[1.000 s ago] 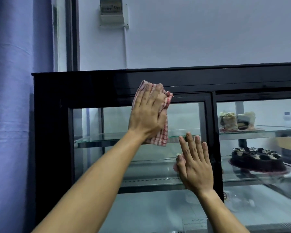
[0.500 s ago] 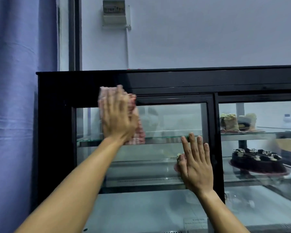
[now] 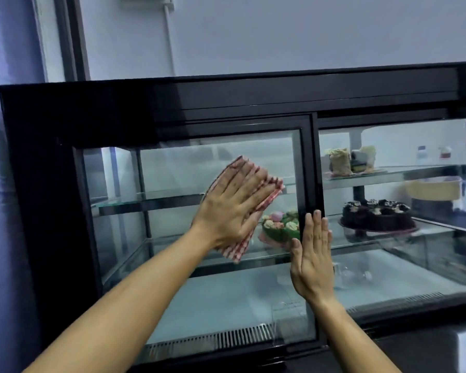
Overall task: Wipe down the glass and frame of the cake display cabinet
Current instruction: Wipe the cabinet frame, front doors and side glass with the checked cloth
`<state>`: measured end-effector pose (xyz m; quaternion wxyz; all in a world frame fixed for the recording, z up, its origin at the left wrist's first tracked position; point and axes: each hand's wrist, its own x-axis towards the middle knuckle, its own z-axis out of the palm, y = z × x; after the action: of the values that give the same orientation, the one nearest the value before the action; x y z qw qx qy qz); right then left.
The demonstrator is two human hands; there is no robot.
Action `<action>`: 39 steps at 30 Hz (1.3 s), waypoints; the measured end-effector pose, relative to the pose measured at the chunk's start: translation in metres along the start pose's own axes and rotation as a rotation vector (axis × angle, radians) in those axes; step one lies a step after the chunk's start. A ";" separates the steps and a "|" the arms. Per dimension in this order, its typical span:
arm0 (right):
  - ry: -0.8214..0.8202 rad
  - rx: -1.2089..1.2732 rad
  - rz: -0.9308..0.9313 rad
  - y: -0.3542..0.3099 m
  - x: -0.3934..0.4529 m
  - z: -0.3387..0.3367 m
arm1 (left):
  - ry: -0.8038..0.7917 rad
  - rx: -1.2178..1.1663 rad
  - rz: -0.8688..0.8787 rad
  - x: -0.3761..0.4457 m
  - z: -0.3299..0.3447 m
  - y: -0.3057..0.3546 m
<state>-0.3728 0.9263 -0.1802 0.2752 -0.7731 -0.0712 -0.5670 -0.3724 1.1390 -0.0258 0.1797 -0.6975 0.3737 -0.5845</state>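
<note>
The cake display cabinet has a black frame and sliding glass doors. My left hand lies flat, fingers straight, pressing a red-and-white checked cloth against the left glass pane, near its middle. My right hand rests open and flat against the black centre post and the edge of the glass, fingers pointing up.
Inside, a green decorated cake sits behind the left pane. A chocolate cake and two small cakes stand on the right shelves. A blue curtain hangs at the left. A white wall rises behind.
My left hand with the cloth swept from the top of the pane to the left, then down and right to the pane's middle. The right hand stayed by the centre post.
</note>
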 end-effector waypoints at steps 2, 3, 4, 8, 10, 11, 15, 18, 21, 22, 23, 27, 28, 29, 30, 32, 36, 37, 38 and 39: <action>-0.019 0.039 -0.009 0.005 -0.004 0.000 | -0.070 -0.021 0.127 -0.047 0.012 0.035; -0.030 0.059 -0.019 0.005 -0.004 -0.002 | -0.117 -0.015 0.214 -0.071 0.017 0.055; -0.043 0.074 -0.035 0.008 -0.003 -0.004 | -0.167 -0.006 0.303 -0.096 0.022 0.072; -0.087 0.001 -0.010 0.034 0.001 -0.019 | -0.233 -0.018 0.437 -0.120 0.028 0.077; -0.130 0.013 0.069 0.041 0.004 -0.023 | -0.137 -0.038 0.261 -0.068 0.019 0.053; -0.154 0.031 0.097 0.041 0.005 -0.024 | -0.072 -0.035 0.139 -0.031 0.012 0.037; -0.187 0.102 0.138 0.040 0.003 -0.023 | 0.011 0.026 -0.141 0.091 -0.009 -0.020; -0.163 0.150 0.138 0.043 0.004 -0.022 | 0.022 0.017 -0.225 0.113 -0.006 -0.019; -0.125 0.231 0.153 0.041 0.004 -0.018 | 0.032 0.005 -0.087 0.079 0.006 0.017; -0.111 0.265 0.176 0.040 0.004 -0.017 | 0.018 -0.020 -0.019 0.059 0.011 0.033; -0.099 0.294 0.203 0.039 0.003 -0.017 | 0.001 -0.052 0.020 0.037 0.017 0.051; -0.160 0.314 0.240 0.044 0.003 -0.022 | -0.129 -0.054 0.145 -0.065 0.038 0.118; -0.189 0.301 0.226 0.048 0.004 -0.025 | -0.184 -0.017 0.236 -0.093 0.042 0.134; -0.220 0.287 0.206 0.052 0.006 -0.027 | -0.235 0.012 0.341 -0.119 0.047 0.147; -0.246 0.273 0.180 0.057 0.005 -0.029 | -0.284 0.030 0.431 -0.143 0.049 0.157; -0.284 0.244 0.125 0.064 0.005 -0.032 | -0.346 0.039 0.536 -0.158 0.049 0.156; -0.314 0.193 0.044 0.068 0.005 -0.036 | -0.170 -0.022 0.333 -0.072 0.029 0.090; -0.317 0.189 0.047 0.068 0.006 -0.037 | -0.094 -0.028 0.207 -0.035 0.020 0.065; -0.320 0.188 0.061 0.067 0.007 -0.037 | -0.045 -0.022 0.084 0.002 0.010 0.040; -0.324 0.182 0.073 0.065 0.007 -0.037 | -0.017 -0.001 -0.022 0.034 0.000 0.018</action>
<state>-0.3740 0.8521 -0.1885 0.3493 -0.8284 -0.1373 -0.4158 -0.3764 1.1018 -0.0153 0.1763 -0.7064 0.3647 -0.5804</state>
